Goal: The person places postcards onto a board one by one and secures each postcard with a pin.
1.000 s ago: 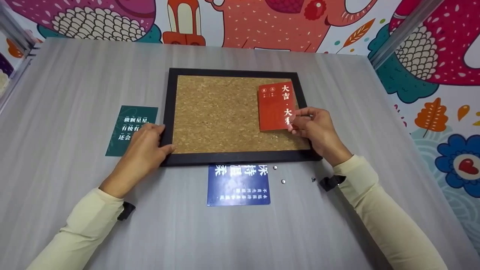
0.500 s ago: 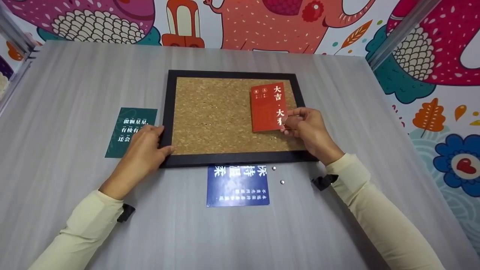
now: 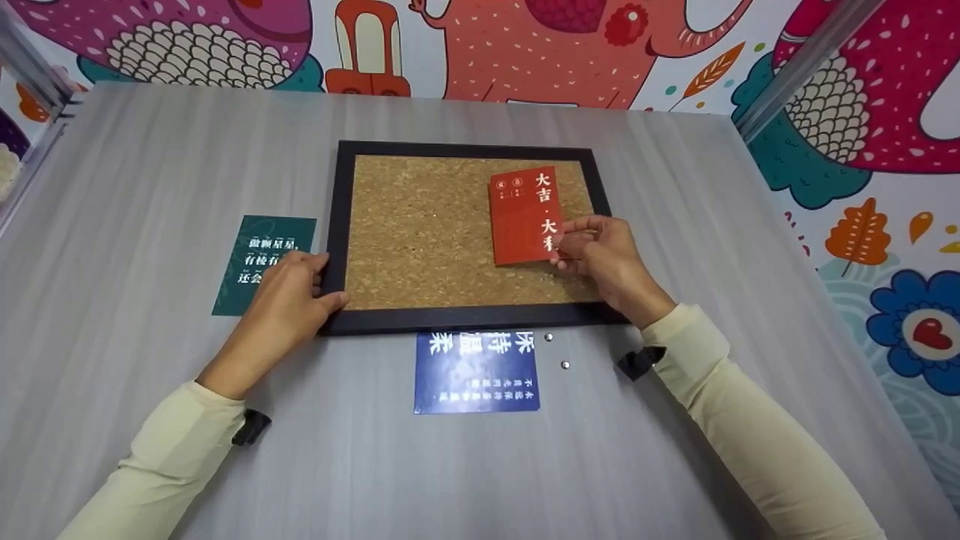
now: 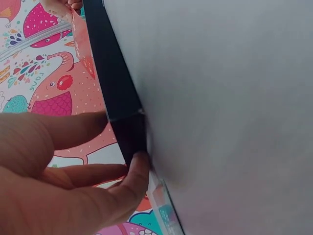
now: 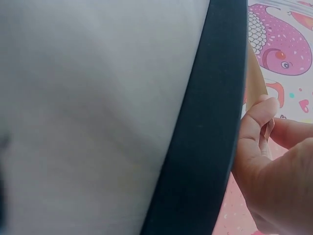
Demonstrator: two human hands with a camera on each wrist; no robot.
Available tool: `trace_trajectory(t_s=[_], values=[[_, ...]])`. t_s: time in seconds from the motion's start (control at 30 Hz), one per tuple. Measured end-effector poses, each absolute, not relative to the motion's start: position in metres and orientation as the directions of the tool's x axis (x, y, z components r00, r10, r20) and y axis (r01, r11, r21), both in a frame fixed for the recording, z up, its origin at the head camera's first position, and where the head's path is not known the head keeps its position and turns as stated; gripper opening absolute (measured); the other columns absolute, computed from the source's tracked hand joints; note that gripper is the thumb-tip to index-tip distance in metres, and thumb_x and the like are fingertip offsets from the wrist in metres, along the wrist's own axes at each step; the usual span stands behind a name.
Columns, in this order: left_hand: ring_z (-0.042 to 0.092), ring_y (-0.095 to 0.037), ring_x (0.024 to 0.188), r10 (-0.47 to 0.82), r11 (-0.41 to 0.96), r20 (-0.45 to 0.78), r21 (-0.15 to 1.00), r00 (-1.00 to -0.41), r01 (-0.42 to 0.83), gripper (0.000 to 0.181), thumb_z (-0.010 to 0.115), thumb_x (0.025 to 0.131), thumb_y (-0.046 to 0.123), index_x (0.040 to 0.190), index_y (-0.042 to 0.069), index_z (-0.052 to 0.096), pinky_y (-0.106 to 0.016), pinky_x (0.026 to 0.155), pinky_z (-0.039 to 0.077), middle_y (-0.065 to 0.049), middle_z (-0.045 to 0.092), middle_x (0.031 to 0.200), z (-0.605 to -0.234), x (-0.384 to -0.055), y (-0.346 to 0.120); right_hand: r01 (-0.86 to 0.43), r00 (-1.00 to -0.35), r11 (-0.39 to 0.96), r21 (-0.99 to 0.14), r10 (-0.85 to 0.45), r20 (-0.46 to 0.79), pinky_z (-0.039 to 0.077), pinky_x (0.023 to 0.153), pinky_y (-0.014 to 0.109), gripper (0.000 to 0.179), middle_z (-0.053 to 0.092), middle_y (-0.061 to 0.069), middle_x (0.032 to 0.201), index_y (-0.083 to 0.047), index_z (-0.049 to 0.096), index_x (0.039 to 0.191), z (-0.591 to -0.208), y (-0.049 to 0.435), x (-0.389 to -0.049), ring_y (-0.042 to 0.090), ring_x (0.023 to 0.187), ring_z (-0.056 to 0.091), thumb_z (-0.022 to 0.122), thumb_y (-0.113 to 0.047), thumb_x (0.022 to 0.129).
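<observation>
A cork board (image 3: 420,232) with a black frame lies on the grey table. At its left front corner my left hand (image 3: 289,292) holds the frame, thumb on the top and fingers along the outer side. The left wrist view shows the fingers on the black frame edge (image 4: 129,132). Over the right part of the cork, a red card (image 3: 519,217) with white characters stands slightly raised. My right hand (image 3: 600,255) pinches its lower right edge between thumb and fingers. In the right wrist view the pinching fingers (image 5: 259,115) show past the frame.
A green card (image 3: 262,232) lies left of the board, partly under my left hand in this view. In front of the frame is a blue card (image 3: 476,379), its lettering upside down. Two small silvery pins (image 3: 565,365) lie beside it. A painted wall (image 3: 555,60) stands behind the table.
My right hand has moved left over the cork with the red card, away from the frame's right side. The left hand stays on the frame corner.
</observation>
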State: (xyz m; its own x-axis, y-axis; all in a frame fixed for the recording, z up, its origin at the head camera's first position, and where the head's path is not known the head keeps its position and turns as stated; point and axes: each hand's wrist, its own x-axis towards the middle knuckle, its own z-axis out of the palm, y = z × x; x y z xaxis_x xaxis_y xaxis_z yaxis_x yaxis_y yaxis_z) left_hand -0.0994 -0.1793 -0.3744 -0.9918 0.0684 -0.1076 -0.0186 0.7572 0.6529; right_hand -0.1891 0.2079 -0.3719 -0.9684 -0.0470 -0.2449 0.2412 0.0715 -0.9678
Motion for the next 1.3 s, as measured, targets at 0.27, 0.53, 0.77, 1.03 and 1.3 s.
trace_trajectory(t_s=[0.27, 0.53, 0.77, 1.03, 1.3], values=[[0.063, -0.047, 0.121, 0.052, 0.732, -0.126, 0.68, -0.991, -0.048, 0.068, 0.078, 0.102, 0.007, 0.154, -0.022, 0.044, -0.058, 0.099, 0.057, -0.038, 0.055, 0.141, -0.375, -0.099, -0.182, 0.254, -0.965, 0.061, -0.965, -0.051, -0.257, 0.063, 0.068, 0.025, 0.018, 0.072, 0.01, 0.089, 0.011, 0.059, 0.118, -0.371, 0.201, -0.19, 0.014, 0.066, 0.07, 0.062, 0.014, 0.1], [0.061, -0.042, 0.117, 0.039, 0.71, -0.124, 0.702, -0.992, -0.06, 0.067, 0.079, 0.102, 0.008, 0.153, -0.021, 0.047, -0.054, 0.096, 0.054, -0.035, 0.059, 0.133, -0.375, -0.098, -0.183, 0.268, -0.96, 0.056, -0.962, -0.065, -0.271, 0.062, 0.066, 0.024, 0.019, 0.071, 0.011, 0.09, 0.009, 0.058, 0.119, -0.37, 0.193, -0.192, 0.015, 0.066, 0.07, 0.06, 0.015, 0.1], [0.062, -0.04, 0.111, 0.024, 0.709, -0.114, 0.702, -0.993, -0.063, 0.062, 0.078, 0.101, 0.003, 0.152, -0.019, 0.051, -0.052, 0.093, 0.052, -0.03, 0.063, 0.123, -0.375, -0.099, -0.184, 0.264, -0.959, 0.071, -0.962, -0.082, -0.27, 0.063, 0.066, 0.025, 0.017, 0.069, 0.012, 0.089, 0.009, 0.06, 0.118, -0.37, 0.184, -0.192, 0.015, 0.066, 0.069, 0.063, 0.012, 0.101], [0.062, -0.039, 0.109, 0.02, 0.691, -0.131, 0.718, -0.991, -0.081, 0.059, 0.077, 0.1, 0.0, 0.15, -0.019, 0.053, -0.05, 0.092, 0.052, -0.031, 0.063, 0.124, -0.376, -0.1, -0.188, 0.3, -0.948, 0.068, -0.952, -0.093, -0.305, 0.062, 0.066, 0.024, 0.016, 0.069, 0.011, 0.09, 0.007, 0.061, 0.117, -0.37, 0.172, -0.194, 0.015, 0.068, 0.069, 0.064, 0.01, 0.102], [0.062, -0.038, 0.11, 0.028, 0.686, -0.137, 0.723, -0.99, -0.08, 0.059, 0.077, 0.1, 0.001, 0.15, -0.019, 0.053, -0.05, 0.093, 0.052, -0.03, 0.064, 0.123, -0.376, -0.101, -0.188, 0.309, -0.945, 0.081, -0.948, -0.09, -0.315, 0.063, 0.068, 0.025, 0.018, 0.068, 0.014, 0.096, 0.006, 0.061, 0.12, -0.369, 0.163, -0.197, 0.016, 0.071, 0.069, 0.062, 0.011, 0.103]])
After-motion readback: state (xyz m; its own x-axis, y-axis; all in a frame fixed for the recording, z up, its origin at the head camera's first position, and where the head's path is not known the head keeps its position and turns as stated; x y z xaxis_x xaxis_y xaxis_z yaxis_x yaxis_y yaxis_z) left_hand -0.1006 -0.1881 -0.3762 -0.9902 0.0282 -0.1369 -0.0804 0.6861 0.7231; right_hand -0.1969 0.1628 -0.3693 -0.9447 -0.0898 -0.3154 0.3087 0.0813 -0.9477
